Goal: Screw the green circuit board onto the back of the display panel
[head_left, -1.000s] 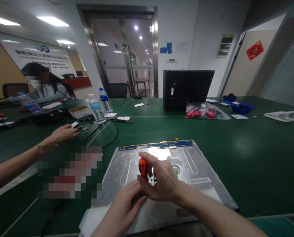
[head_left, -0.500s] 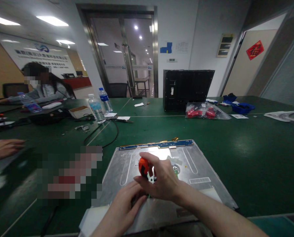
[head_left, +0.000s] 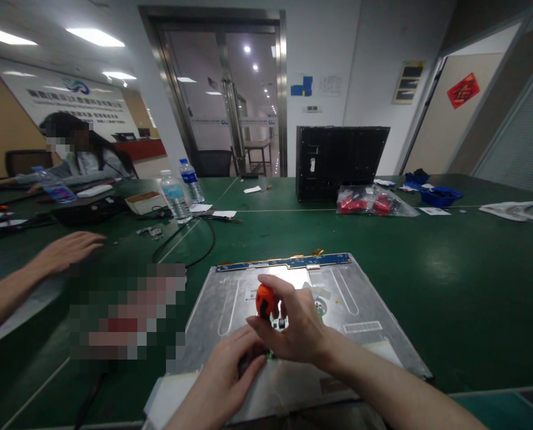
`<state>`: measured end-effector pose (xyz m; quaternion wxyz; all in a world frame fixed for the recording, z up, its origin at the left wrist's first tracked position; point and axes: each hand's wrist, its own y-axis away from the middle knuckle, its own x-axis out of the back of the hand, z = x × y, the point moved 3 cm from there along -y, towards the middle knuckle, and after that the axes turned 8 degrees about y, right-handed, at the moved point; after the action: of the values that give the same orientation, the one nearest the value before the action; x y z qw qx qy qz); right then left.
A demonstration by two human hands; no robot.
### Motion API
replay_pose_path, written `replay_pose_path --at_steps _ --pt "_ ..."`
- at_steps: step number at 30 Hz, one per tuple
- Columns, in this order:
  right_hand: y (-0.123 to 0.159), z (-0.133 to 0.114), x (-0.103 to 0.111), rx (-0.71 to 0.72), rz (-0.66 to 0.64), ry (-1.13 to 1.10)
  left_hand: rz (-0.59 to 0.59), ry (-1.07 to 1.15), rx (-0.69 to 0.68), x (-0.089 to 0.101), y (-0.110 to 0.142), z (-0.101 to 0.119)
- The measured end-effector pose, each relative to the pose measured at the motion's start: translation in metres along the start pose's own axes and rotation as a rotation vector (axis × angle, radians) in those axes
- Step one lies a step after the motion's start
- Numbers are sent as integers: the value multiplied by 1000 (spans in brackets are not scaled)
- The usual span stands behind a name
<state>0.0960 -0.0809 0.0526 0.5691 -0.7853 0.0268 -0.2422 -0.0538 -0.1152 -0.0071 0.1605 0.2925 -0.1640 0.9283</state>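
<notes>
A metal-backed display panel [head_left: 369,304] lies in front of me, with a narrow blue circuit board [head_left: 333,260] along its far edge. My right hand [head_left: 302,327] grips the orange and black handle of a screwdriver [head_left: 264,300], held upright over the middle of the panel. The tool's tip is hidden behind my hands. Just below it, my left hand [head_left: 230,367] rests on the panel with curled fingers pressed together; whatever they pinch is hidden. Bits of a green board [head_left: 319,307] show beside my right hand.
Another person's hand [head_left: 69,251] reaches in from the left over the green table [head_left: 427,269]. Beyond are water bottles [head_left: 175,200], a black cable [head_left: 213,239], a black monitor casing [head_left: 342,158], a bag of red parts [head_left: 373,203] and a blue tray [head_left: 440,197].
The screwdriver handle and my right hand have shifted slightly to the right. My left hand stays in place. The other person's hand at the left has moved farther in, to the right and up.
</notes>
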Motion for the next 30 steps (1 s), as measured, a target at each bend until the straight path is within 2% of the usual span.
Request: replay_pose_path --at_steps 8,13,17,21,24,27,30 --pt "0 2 2 -20 18 -22 -11 -30 28 1 -1 4" --pt "-6 15 11 -102 50 -49 -48 -59 58 2 -2 4" --pt "-16 31 28 -224 88 -49 -14 -36 54 3 -2 5" --pt "-20 53 49 -423 77 -12 44 45 109 8 -4 5" --pt "-14 69 68 -543 19 1 106 66 137 18 -3 7" --pt "-1 87 84 -636 -43 17 168 -31 107 33 -3 13" --pt "12 107 94 -741 -94 -4 101 -116 20 45 -14 19"
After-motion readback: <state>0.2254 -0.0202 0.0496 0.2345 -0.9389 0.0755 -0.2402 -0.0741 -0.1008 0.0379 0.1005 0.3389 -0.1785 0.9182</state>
